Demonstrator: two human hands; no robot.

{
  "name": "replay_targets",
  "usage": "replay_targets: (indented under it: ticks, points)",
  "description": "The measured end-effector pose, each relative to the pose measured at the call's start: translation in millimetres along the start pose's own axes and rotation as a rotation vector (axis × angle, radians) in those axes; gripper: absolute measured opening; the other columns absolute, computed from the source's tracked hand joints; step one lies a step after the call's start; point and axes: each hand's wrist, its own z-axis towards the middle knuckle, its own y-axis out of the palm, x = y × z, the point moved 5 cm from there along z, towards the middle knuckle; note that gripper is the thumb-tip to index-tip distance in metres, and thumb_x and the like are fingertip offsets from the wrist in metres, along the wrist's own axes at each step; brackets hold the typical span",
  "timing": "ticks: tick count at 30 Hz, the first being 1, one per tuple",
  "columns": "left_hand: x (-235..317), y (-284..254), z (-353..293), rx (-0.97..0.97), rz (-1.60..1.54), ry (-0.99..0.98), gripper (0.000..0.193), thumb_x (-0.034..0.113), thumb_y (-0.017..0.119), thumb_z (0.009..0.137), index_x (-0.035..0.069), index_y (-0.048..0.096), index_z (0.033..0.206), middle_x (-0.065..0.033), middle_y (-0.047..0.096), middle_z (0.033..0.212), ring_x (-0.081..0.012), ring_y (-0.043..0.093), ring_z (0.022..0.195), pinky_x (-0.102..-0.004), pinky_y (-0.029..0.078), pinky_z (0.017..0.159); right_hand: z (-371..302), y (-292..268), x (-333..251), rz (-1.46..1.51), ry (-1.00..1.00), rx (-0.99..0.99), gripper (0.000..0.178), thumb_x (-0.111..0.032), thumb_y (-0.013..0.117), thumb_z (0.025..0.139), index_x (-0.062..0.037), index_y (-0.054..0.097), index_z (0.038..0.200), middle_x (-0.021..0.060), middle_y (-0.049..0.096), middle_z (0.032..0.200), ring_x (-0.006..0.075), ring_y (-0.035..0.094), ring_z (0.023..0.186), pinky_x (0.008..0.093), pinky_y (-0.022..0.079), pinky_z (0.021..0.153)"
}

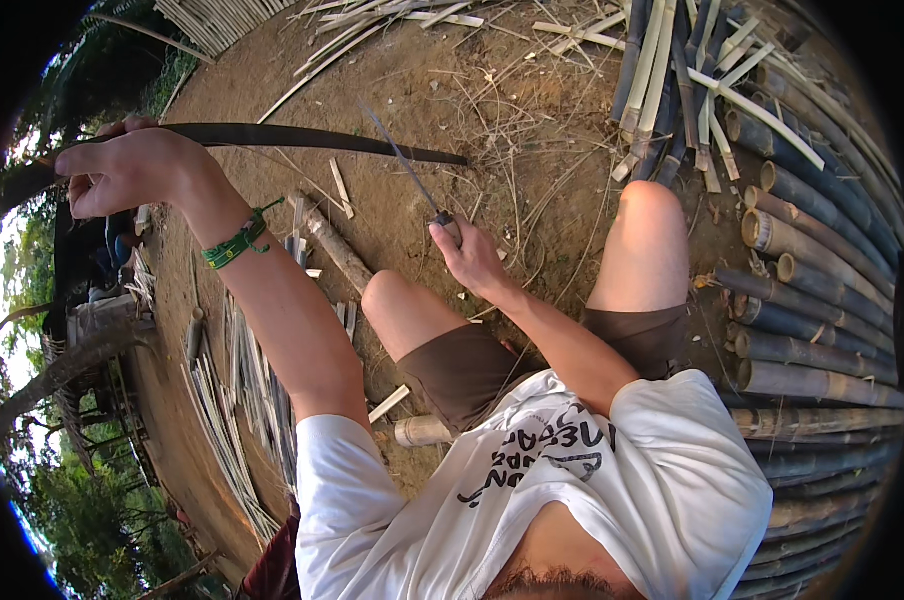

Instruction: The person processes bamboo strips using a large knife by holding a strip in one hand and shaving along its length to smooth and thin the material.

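Note:
My left hand (137,168) is raised at the far left, its fingers closed around a long dark bamboo strip (302,137). The strip curves away to the right, and its tip comes down over the bare dirt in the middle. My right hand (469,262) is in front of my knees, wrapped around the handle of a knife (412,175). Its long thin blade slants up and left and crosses the strip in this view. Whether blade and strip touch, I cannot tell.
Split bamboo pieces (652,75) and shavings lie scattered at the top right. Stacked bamboo poles (822,380) fill the right side. More thin strips (227,400) lie on the ground at the left, near a pole (332,243) beside my knee.

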Motion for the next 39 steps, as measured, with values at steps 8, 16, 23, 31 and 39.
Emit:
replay_targets:
  ticks: [8, 16, 23, 31, 39]
  points:
    - [-10, -11, 12, -0.045, -0.110, -0.087, 0.069, 0.071, 0.038, 0.095, 0.006, 0.033, 0.119, -0.0104, 0.049, 0.075, -0.0179, 0.043, 0.050, -0.0286, 0.038, 0.046, 1, -11, 5, -0.007, 0.046, -0.037, 0.056, -0.057, 0.050, 0.097, -0.0025, 0.061, 0.088, 0.0080, 0.058, 0.061, 0.0239, 0.059, 0.055, 0.0401, 0.048, 0.054]
    - [-28, -21, 21, -0.029, -0.216, -0.188, 0.061, 0.078, 0.024, 0.091, 0.020, 0.041, 0.092, -0.0043, 0.046, 0.067, -0.0141, 0.039, 0.048, -0.0274, 0.032, 0.045, -8, -14, 10, 0.080, 0.100, -0.026, 0.057, -0.054, 0.047, 0.099, -0.0018, 0.058, 0.081, 0.0048, 0.051, 0.057, 0.0202, 0.054, 0.052, 0.0418, 0.042, 0.052]
    - [-35, -26, 33, -0.159, -0.311, -0.225, 0.064, 0.077, 0.019, 0.092, 0.017, 0.040, 0.083, -0.0041, 0.044, 0.064, -0.0140, 0.037, 0.045, -0.0271, 0.029, 0.042, -2, -19, -14, 0.075, 0.122, -0.109, 0.057, -0.056, 0.047, 0.099, -0.0033, 0.059, 0.080, 0.0083, 0.056, 0.059, 0.0249, 0.058, 0.055, 0.0424, 0.046, 0.055]
    - [-30, -4, 26, -0.437, -0.651, -0.455, 0.083, 0.085, 0.023, 0.083, 0.011, 0.059, 0.076, -0.0047, 0.042, 0.062, -0.0150, 0.034, 0.046, -0.0285, 0.023, 0.044, 26, -34, 50, 0.020, 0.220, -0.079, 0.061, -0.057, 0.042, 0.100, -0.0042, 0.055, 0.074, 0.0072, 0.052, 0.056, 0.0249, 0.053, 0.050, 0.0435, 0.044, 0.054]
    - [-25, 0, 18, -0.538, -0.741, -0.530, 0.096, 0.098, 0.019, 0.071, 0.014, 0.065, 0.077, -0.0036, 0.040, 0.064, -0.0142, 0.033, 0.048, -0.0269, 0.020, 0.047, 9, -24, 56, 0.148, 0.270, -0.060, 0.057, -0.059, 0.042, 0.100, -0.0093, 0.057, 0.077, -0.0010, 0.046, 0.056, 0.0158, 0.046, 0.049, 0.0374, 0.039, 0.048]
